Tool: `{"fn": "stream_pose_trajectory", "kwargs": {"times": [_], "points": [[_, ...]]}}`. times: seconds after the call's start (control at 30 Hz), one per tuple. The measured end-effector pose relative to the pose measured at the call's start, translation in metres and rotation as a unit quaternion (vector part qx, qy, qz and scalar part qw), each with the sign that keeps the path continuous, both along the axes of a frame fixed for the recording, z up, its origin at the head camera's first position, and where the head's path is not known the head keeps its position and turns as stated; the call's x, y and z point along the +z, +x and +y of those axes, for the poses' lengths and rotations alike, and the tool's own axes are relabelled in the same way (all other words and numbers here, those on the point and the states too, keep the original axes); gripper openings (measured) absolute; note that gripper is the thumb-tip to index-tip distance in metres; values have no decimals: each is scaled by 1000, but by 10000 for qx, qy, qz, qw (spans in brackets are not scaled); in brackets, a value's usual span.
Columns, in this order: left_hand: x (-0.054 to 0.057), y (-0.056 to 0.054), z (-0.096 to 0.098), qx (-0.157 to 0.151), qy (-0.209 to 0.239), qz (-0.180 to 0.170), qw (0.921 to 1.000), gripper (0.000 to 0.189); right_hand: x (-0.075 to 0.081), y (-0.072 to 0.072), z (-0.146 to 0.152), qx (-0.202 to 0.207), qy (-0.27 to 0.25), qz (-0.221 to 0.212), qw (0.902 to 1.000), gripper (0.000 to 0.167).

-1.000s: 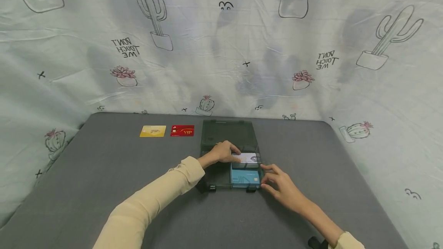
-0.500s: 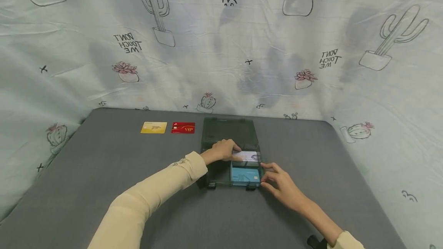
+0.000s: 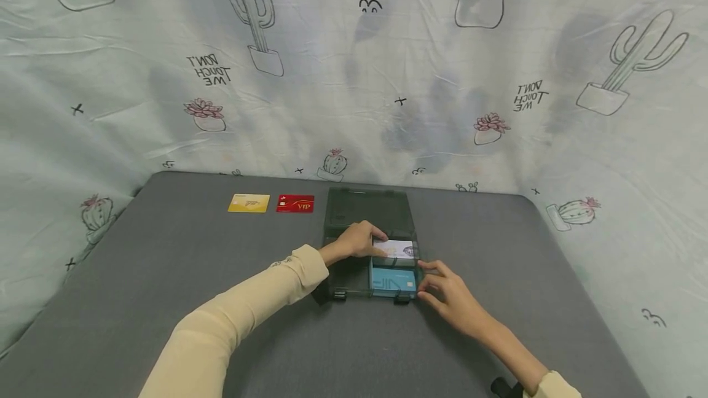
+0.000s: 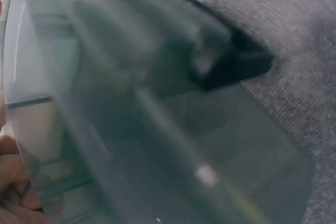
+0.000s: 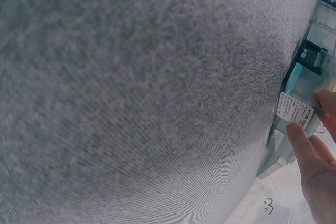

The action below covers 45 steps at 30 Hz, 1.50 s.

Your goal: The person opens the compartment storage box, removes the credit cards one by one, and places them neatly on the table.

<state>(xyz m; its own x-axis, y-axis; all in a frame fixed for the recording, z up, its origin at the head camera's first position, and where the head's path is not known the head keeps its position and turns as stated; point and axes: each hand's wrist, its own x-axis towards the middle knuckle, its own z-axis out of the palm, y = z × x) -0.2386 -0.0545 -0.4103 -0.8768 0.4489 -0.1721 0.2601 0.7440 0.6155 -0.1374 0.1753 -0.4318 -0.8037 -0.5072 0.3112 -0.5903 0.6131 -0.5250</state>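
A translucent dark-green plastic storage box [image 3: 348, 278] lies with its lid [image 3: 369, 209] folded back on the grey table. Its front right compartment holds a blue card [image 3: 393, 280]. In the compartment behind it is a white card [image 3: 399, 249]. My left hand [image 3: 354, 241] reaches over the box, thumb and index finger on the left end of the white card, pinching it. My right hand [image 3: 455, 303] holds the box's right side; in the right wrist view its fingertips [image 5: 295, 131] press near a white label [image 5: 295, 109] on the outer wall.
A yellow card [image 3: 248, 203] and a red VIP card [image 3: 295, 204] lie flat, left of the box lid. Black latches [image 3: 402, 300] stick out at the box front. A patterned cloth [image 3: 354, 78] hangs behind the table [image 3: 475, 226].
The head view has shifted slightly. Both hands stay almost in place, the left at the white card and the right at the box's side.
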Motion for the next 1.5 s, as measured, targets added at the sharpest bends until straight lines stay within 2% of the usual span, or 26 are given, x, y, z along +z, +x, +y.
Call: {"fn": "stream_pose_trajectory", "kwargs": {"times": [0.13,0.27,0.43,0.63,0.73,0.8,0.87,0.97,1.03,1.1,1.23,1.3,1.5], "points": [[-6,5,0,106,244,322,9991,38,-2,2,0,-6,-27,13,10000,15],[-10,10,-1,85,462,738,9962,35,-2,3,-1,4,-28,-28,10000,13],[-12,13,-2,-93,612,1146,9915,32,-2,3,-2,-75,-8,-149,9999,13],[-10,16,-8,-632,927,1511,9821,27,-1,3,-3,-131,-25,-209,9997,14],[-9,18,-10,-836,921,1693,9777,27,-1,3,-2,-129,-23,-200,9997,13],[-9,17,-10,-825,849,1916,9743,25,-1,3,-2,-123,-18,-196,9997,13],[-8,15,-10,-674,885,2111,9711,23,-1,3,-3,-106,-17,-194,9998,13],[-5,12,-10,-348,1333,1892,9722,22,-1,3,-3,-88,-18,-174,9998,13],[-2,9,-11,-229,1663,1556,9735,23,-1,3,-3,-89,-34,-154,9998,12],[0,8,-14,-244,1863,1192,9749,24,-1,3,-3,-83,-56,-124,9999,12],[0,6,-19,-385,1704,725,9819,26,-1,3,-3,-91,-78,-157,9998,13],[-1,6,-20,-350,1595,547,9851,30,-1,3,-3,-88,-77,-184,9998,14],[-2,8,-13,-245,1406,405,9889,59,-1,2,-3,-108,-77,-241,9996,14]]}}
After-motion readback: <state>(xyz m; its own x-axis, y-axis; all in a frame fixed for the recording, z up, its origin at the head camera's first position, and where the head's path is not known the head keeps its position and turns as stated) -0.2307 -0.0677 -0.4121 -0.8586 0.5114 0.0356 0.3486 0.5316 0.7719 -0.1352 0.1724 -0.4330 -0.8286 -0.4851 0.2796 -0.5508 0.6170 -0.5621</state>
